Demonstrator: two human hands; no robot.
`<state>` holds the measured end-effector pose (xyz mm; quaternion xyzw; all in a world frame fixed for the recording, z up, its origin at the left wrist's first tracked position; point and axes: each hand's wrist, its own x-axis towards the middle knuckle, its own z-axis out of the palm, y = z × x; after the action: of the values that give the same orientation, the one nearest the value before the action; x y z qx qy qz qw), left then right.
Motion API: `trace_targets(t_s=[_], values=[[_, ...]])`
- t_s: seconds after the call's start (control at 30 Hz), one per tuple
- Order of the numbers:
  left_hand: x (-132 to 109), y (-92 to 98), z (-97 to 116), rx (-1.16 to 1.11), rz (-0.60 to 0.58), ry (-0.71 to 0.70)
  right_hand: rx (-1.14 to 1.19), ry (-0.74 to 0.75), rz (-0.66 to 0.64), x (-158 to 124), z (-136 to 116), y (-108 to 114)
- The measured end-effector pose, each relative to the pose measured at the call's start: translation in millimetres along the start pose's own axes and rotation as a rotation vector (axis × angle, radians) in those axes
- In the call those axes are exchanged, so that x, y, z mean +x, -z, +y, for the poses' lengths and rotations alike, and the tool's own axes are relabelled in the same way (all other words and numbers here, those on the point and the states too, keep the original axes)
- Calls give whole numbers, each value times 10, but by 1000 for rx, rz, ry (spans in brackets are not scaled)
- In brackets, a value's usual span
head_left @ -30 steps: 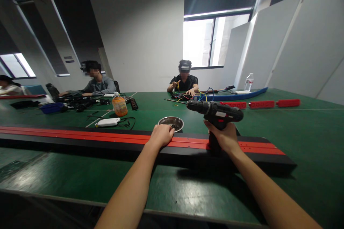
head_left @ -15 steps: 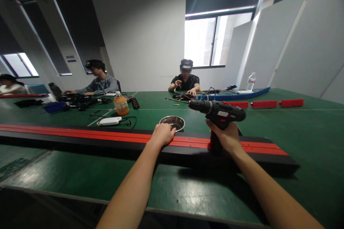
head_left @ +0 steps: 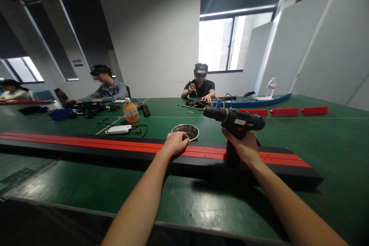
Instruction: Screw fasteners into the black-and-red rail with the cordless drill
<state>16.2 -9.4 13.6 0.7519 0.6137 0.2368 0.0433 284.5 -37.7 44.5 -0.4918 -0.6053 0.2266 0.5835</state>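
My right hand (head_left: pixel 244 147) grips the handle of a black cordless drill (head_left: pixel 234 120), held upright with its bit pointing left. A long black rail with a red strip (head_left: pixel 86 147) lies across the green table (head_left: pixel 184 203) in front of me. Resting on that rail is my left hand (head_left: pixel 175 142), fingers curled at the rim of a small metal bowl (head_left: pixel 185 130). Whether the fingers pinch anything is hidden.
Beyond the rail lie a white power bank with a cable (head_left: pixel 118 129), an orange drink bottle (head_left: pixel 130 112), red blocks (head_left: pixel 285 112) and a blue strip (head_left: pixel 253 102). Two people (head_left: pixel 200 86) sit across the table with wires and tools. A water bottle (head_left: pixel 271 87) stands far right.
My left hand has edged slightly toward the bowl. The drill and right hand have stayed almost still, and the view has shifted a little.
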Motion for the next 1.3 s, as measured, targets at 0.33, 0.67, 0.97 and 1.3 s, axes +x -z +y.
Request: trace_targets(t_s=[0.33,0.67,0.97,1.3], values=[[87,-43,-130,-549,172,27,10,0,-4,17,44,-6],[71,751,228,-1571,493,-20,29,2,-26,28,88,-2],[69,895,450,-1556,475,-19,35,10,-47,23,102,8],[48,903,540,-1552,509,-43,35,43,-60,19,85,2]])
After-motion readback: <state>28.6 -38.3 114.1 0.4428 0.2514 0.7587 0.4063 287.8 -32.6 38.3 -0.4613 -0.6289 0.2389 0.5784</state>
